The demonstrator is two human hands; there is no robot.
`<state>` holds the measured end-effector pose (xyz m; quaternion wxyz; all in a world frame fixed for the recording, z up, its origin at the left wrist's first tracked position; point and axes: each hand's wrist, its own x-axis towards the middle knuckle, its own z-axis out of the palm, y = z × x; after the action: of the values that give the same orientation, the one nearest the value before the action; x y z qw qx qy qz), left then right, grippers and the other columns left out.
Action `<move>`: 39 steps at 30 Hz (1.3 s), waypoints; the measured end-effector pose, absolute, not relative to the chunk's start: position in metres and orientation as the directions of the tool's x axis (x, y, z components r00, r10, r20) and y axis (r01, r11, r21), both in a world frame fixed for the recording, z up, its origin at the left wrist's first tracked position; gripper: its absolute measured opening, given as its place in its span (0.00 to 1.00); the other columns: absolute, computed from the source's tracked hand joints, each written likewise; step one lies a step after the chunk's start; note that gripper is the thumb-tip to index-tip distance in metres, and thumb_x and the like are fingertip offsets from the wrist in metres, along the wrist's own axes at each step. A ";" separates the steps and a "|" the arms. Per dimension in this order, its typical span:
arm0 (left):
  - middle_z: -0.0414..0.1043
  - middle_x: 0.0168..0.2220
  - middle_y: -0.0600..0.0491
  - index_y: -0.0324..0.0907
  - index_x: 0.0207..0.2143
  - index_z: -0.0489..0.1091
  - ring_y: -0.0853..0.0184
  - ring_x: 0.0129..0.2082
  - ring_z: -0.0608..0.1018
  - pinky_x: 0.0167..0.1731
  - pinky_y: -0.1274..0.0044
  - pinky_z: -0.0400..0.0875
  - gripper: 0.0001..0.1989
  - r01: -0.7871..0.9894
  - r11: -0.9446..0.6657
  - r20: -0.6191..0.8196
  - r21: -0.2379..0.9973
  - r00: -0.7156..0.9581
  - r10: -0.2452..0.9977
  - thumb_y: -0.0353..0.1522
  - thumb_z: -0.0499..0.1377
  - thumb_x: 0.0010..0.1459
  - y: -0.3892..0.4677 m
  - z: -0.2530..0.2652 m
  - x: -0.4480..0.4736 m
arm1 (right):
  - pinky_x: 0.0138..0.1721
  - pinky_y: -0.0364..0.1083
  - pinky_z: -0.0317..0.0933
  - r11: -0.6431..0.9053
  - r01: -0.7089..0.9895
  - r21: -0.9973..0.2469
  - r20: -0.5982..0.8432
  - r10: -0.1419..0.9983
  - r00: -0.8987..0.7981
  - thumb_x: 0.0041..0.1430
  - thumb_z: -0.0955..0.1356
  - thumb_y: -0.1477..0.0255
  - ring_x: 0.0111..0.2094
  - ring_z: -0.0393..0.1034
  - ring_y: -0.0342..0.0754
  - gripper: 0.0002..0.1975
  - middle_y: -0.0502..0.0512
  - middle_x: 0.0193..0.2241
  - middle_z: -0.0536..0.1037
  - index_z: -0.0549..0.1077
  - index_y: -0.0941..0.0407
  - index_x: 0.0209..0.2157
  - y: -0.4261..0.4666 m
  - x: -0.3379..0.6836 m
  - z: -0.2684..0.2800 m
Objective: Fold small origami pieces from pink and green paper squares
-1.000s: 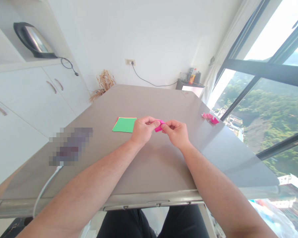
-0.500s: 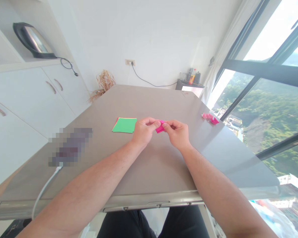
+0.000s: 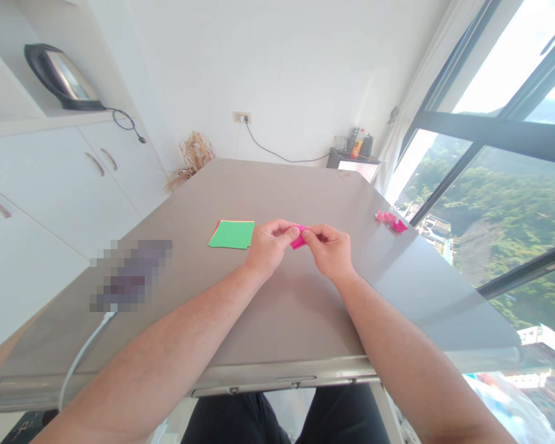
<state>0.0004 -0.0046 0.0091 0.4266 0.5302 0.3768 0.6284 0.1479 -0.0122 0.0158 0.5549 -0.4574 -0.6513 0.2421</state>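
A small folded piece of bright pink paper (image 3: 298, 242) is pinched between my two hands above the middle of the table. My left hand (image 3: 269, 248) grips its left side, thumb on top. From the right, my right hand (image 3: 329, 250) holds the other side with thumb and fingers closed. The fingers cover much of the paper, so its full shape is hidden. Just left of my left hand lies a stack of coloured paper sheets (image 3: 232, 234), green on top with red and orange edges showing.
Several small pink folded paper pieces (image 3: 391, 221) lie at the table's right edge by the window. On the left, a blurred-out flat object (image 3: 134, 274) has a white cable (image 3: 81, 351) running off the front edge. The grey table (image 3: 277, 185) reaches toward the wall.
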 end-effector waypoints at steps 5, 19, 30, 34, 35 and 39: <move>0.81 0.31 0.51 0.42 0.30 0.79 0.64 0.34 0.80 0.40 0.71 0.73 0.10 -0.163 -0.335 0.327 0.928 -0.075 0.942 0.40 0.69 0.50 -0.005 0.010 0.000 | 0.32 0.45 0.67 0.474 0.321 -0.820 0.509 0.860 0.030 0.56 0.71 0.64 0.27 0.75 0.47 0.08 0.51 0.25 0.81 0.80 0.53 0.27 -0.013 0.149 0.016; 0.80 0.28 0.53 0.41 0.27 0.78 0.67 0.30 0.78 0.37 0.73 0.72 0.07 -0.180 -0.335 0.331 0.925 -0.050 0.942 0.36 0.69 0.49 -0.005 0.014 -0.002 | 0.31 0.45 0.66 0.564 0.313 -0.764 0.594 0.804 0.003 0.57 0.71 0.67 0.28 0.74 0.46 0.07 0.51 0.26 0.81 0.79 0.53 0.27 -0.014 0.149 0.016; 0.82 0.33 0.51 0.43 0.34 0.81 0.63 0.35 0.81 0.38 0.72 0.74 0.11 -0.004 -0.384 0.384 0.923 0.022 0.923 0.39 0.69 0.51 -0.005 0.012 -0.006 | 0.34 0.47 0.70 0.499 0.200 -0.843 0.518 0.853 0.057 0.55 0.72 0.66 0.30 0.76 0.48 0.07 0.51 0.26 0.81 0.78 0.52 0.27 -0.013 0.150 0.017; 0.82 0.32 0.51 0.43 0.33 0.81 0.63 0.33 0.81 0.37 0.72 0.75 0.11 0.061 -0.383 0.382 0.922 0.021 0.924 0.41 0.70 0.51 -0.005 0.013 -0.007 | 0.35 0.47 0.71 0.488 0.208 -0.848 0.504 0.863 0.027 0.55 0.72 0.66 0.31 0.77 0.48 0.06 0.51 0.27 0.82 0.79 0.52 0.28 -0.013 0.150 0.016; 0.82 0.32 0.51 0.44 0.33 0.81 0.63 0.33 0.81 0.37 0.72 0.75 0.11 0.059 -0.389 0.389 0.919 0.020 0.921 0.40 0.70 0.50 -0.005 0.013 -0.007 | 0.35 0.47 0.71 0.494 0.221 -0.841 0.511 0.859 0.025 0.55 0.72 0.66 0.31 0.77 0.48 0.06 0.51 0.28 0.82 0.79 0.52 0.29 -0.013 0.149 0.016; 0.82 0.33 0.52 0.46 0.33 0.82 0.63 0.34 0.81 0.38 0.72 0.76 0.07 0.068 -0.408 0.409 0.910 -0.005 0.912 0.37 0.69 0.51 -0.006 0.014 -0.006 | 0.36 0.47 0.70 0.569 0.289 -0.770 0.609 0.791 0.065 0.55 0.71 0.68 0.34 0.75 0.47 0.03 0.51 0.31 0.80 0.78 0.52 0.31 -0.014 0.150 0.018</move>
<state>-0.0061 -0.0061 0.0144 0.3630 0.6047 0.4052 0.5816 0.1499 -0.0141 0.0176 0.6004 -0.4145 -0.6511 0.2091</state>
